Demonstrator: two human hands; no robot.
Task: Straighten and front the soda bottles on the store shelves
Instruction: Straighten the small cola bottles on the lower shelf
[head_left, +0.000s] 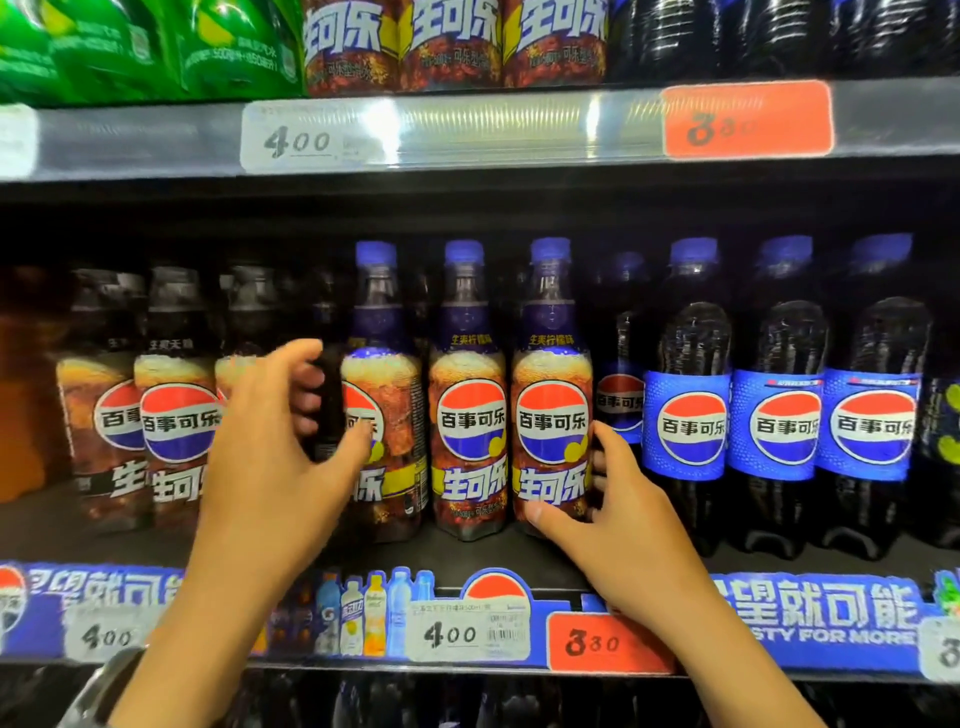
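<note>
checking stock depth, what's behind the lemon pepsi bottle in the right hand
A set-back bottle shows in the gap beside it. Straight behind the lemon bottle is hidden by the bottle itself.

Purple-cap bottles (470, 395): purple necks, amber bubbly wrap, red-white-blue roundel, yellow band. Left of them, grey-cap bottles (176, 415): same amber wrap and roundel, black base, white lettering. Between the two sets, a dark bottle (327, 410), black. Right: blue-cap bottles (688, 426) with black cola, blue dotted label. Above: green packs (104, 52). Below: blue strip (831, 613), white lettering, white tag (467, 631), orange tag (605, 644).
</note>
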